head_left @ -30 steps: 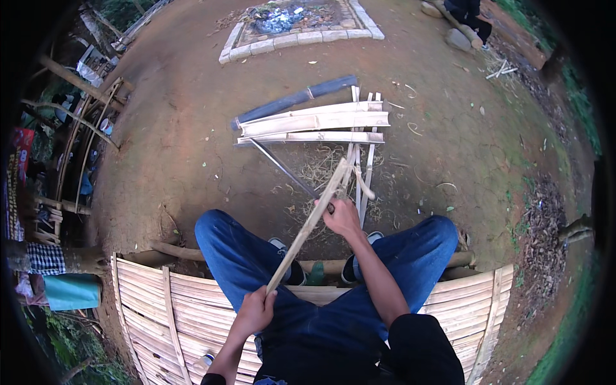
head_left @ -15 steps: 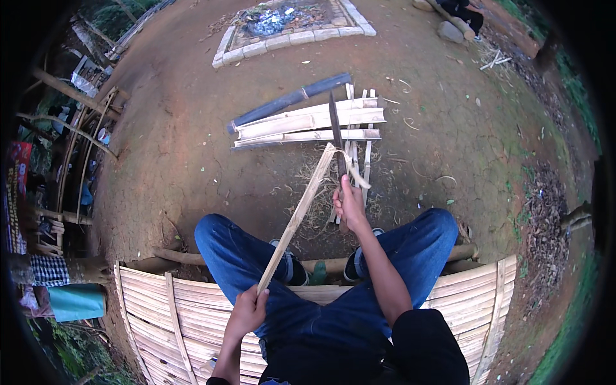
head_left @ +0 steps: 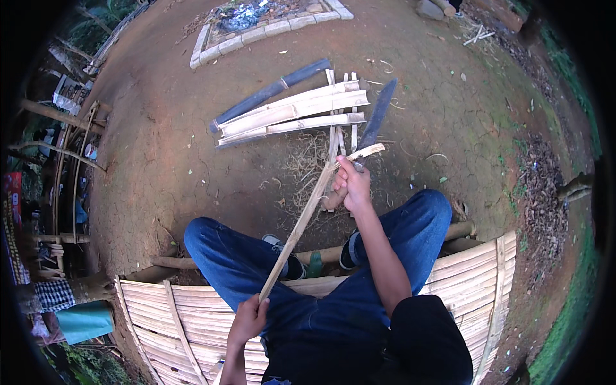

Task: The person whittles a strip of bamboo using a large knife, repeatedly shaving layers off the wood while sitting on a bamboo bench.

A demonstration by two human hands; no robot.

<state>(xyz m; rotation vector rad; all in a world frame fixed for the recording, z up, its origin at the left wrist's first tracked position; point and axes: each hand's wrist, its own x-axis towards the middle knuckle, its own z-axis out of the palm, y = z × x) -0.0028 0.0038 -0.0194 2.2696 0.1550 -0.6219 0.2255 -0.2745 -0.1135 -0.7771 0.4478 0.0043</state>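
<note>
My left hand [head_left: 249, 319] is closed round the near end of a long pale bamboo strip [head_left: 296, 232], which slants up and away between my knees. My right hand [head_left: 356, 186] grips a machete by its wooden handle [head_left: 335, 198], and its dark blade [head_left: 379, 114] points away to the far right. At the strip's far end, right beside my right thumb, a peeled sliver [head_left: 371, 151] bends off to the right. Whether my right fingers also pinch that sliver is hard to make out.
Split bamboo halves [head_left: 295, 110] lie across thin strips on the dirt ahead, beside a dark bamboo piece [head_left: 273, 93]. Curly shavings [head_left: 308, 160] litter the ground. Farther off is a brick-edged fire pit [head_left: 269, 34]. I sit on a bamboo-slat bench [head_left: 173, 327].
The machete blade has swung from upright to tilted right, its flat now showing. My right hand has turned and come up against the strip's far end. The sliver now points farther right.
</note>
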